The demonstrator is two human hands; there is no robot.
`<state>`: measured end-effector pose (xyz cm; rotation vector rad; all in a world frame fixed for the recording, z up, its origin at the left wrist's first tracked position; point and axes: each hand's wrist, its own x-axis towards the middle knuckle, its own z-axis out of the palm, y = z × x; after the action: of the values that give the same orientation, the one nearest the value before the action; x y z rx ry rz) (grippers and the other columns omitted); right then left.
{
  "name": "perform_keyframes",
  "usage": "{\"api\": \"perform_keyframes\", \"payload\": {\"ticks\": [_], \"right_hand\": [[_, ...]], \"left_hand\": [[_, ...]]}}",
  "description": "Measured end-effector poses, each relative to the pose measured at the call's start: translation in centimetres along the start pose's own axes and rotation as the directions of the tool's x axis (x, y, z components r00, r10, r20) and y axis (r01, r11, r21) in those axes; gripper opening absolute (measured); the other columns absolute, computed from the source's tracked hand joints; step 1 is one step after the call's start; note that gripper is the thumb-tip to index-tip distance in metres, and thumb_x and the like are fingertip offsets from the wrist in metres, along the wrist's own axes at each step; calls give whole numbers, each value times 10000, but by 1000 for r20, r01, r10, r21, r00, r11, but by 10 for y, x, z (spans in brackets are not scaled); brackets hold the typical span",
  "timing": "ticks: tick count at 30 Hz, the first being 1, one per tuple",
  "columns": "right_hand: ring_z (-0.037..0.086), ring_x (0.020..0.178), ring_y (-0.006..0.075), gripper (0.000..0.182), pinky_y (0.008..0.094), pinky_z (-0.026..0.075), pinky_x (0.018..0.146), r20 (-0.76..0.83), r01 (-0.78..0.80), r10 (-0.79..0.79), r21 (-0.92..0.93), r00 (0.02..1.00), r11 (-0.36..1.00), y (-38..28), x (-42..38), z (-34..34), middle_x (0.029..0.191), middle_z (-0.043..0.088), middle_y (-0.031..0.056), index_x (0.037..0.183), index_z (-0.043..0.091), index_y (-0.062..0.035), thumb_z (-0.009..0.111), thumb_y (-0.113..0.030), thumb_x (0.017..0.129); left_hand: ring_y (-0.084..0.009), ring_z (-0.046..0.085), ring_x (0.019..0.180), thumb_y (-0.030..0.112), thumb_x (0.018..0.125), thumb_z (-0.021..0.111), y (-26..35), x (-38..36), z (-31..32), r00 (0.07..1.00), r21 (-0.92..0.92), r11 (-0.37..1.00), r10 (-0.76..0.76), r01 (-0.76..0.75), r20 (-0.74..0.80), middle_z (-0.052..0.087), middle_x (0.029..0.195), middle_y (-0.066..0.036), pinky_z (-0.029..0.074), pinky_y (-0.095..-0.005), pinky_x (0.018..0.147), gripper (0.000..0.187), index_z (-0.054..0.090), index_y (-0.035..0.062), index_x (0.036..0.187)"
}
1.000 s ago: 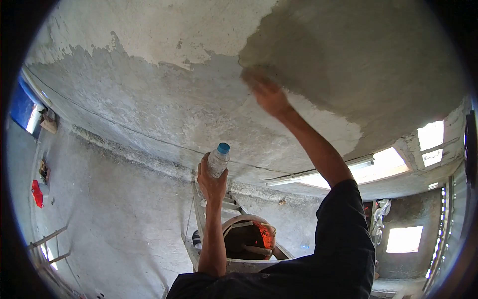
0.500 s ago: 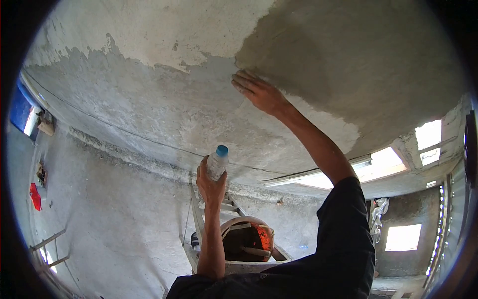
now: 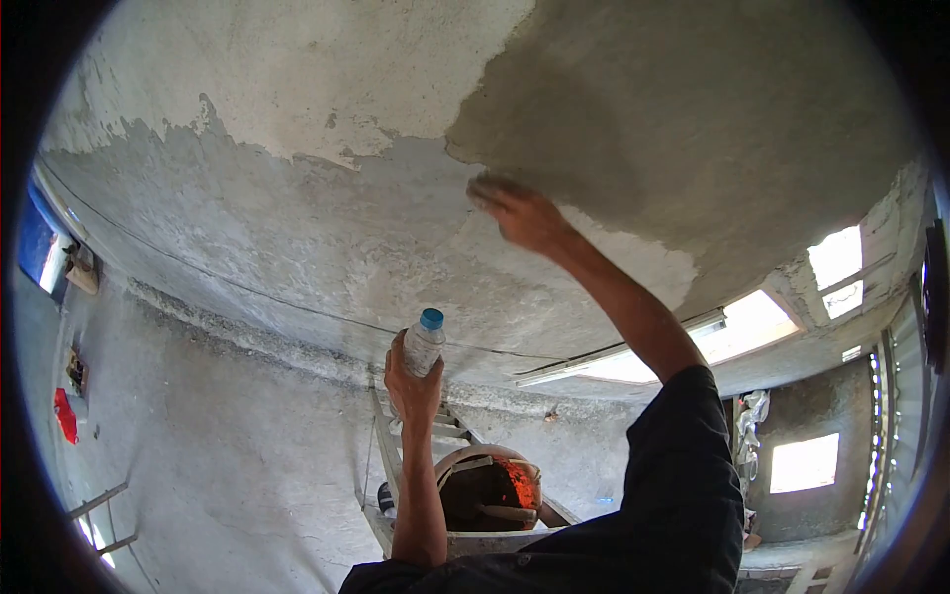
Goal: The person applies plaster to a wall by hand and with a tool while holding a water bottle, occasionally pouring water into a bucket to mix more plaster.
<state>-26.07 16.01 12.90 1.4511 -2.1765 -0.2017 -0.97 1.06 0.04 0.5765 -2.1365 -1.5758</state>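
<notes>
My left hand (image 3: pixel 414 384) is wrapped round a clear plastic water bottle (image 3: pixel 425 346) with a blue cap, held upright in front of the wall. My right hand (image 3: pixel 520 213) is raised higher, fingers stretched out and slightly blurred, at the lower left edge of a dark, damp-looking plaster patch (image 3: pixel 614 109). No tool shows in it. Around that hand the wall (image 3: pixel 327 228) is rough grey, with a paler coat at the upper left ending in a ragged edge.
Below me a bucket (image 3: pixel 457 455) with dark contents, an orange-red inside and a handle sticking out stands by a wooden ladder (image 3: pixel 389 445). A thin cable (image 3: pixel 247 289) runs along the wall. Bright window openings (image 3: pixel 804 463) lie to the right, a red object (image 3: pixel 65 416) far left.
The view has shifted, so the wall sits lower and further left. My right hand has slid a little rightward along the wall. The bottle stays in my left hand.
</notes>
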Motion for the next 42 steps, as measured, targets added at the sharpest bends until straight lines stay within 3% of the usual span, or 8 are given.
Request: {"api": "perform_keyframes", "payload": {"ticks": [7,12,15,18,26,36,41,42], "right_hand": [[528,1193,302,759,406,495,953,-323,-386,417,160,849,909,28,32,-109,1323,526,127,1317,515,-180,716,29,616],[493,1241,281,717,406,485,962,-548,-351,299,11,781,936,62,46,-114,1361,497,115,1322,511,-160,706,6,653],[486,1246,252,539,385,441,1014,-241,-175,121,-220,963,960,38,28,-21,1375,489,76,1257,572,-133,637,-27,733],[501,1222,245,498,383,423,1031,50,101,-104,67,993,993,-4,12,8,1352,507,68,1245,578,-128,598,-30,757],[459,1260,321,804,417,443,1002,-627,-305,316,130,712,944,39,46,-112,1387,472,104,1337,500,-142,680,88,588],[473,1259,240,534,365,410,1041,-149,-6,-1,-50,989,999,-33,0,38,1365,491,86,1300,538,-137,605,-65,775],[517,1205,287,569,374,443,1007,-463,-385,471,272,751,882,10,25,-61,1370,488,120,1306,538,-125,548,34,760],[524,1192,297,551,392,448,998,-627,-342,256,-19,736,939,25,30,-71,1377,480,127,1317,529,-136,553,-3,783]], "left_hand": [[-375,600,976,29,619,749,-1,-2,5,1000,-26,1000,3,-3,1,611,1055,-169,482,-468,823,618,540,58,1200],[-377,600,971,29,616,745,-3,-2,5,1000,-59,998,-13,13,8,609,1047,-174,482,-464,817,623,538,57,1202],[-377,602,962,27,619,740,-3,0,4,1000,-37,999,-6,5,-12,608,1048,-174,482,-466,817,619,537,56,1203],[-376,604,960,24,622,739,-8,0,6,1000,-29,1000,5,-6,-15,607,1057,-175,483,-469,822,619,535,55,1205],[-358,612,979,25,625,749,1,-1,2,999,-28,999,-39,39,26,616,1062,-169,493,-468,825,622,536,55,1208],[-345,613,988,48,655,755,-3,1,0,1000,-31,999,-23,23,15,619,1075,-172,491,-441,836,588,532,41,1199],[-343,611,999,46,651,759,1,0,-1,999,-30,999,-35,36,22,620,1076,-176,491,-440,840,598,534,39,1205],[-343,610,1002,46,650,760,2,0,-1,998,-51,997,-48,50,33,620,1078,-177,491,-441,841,599,535,39,1205]]}}
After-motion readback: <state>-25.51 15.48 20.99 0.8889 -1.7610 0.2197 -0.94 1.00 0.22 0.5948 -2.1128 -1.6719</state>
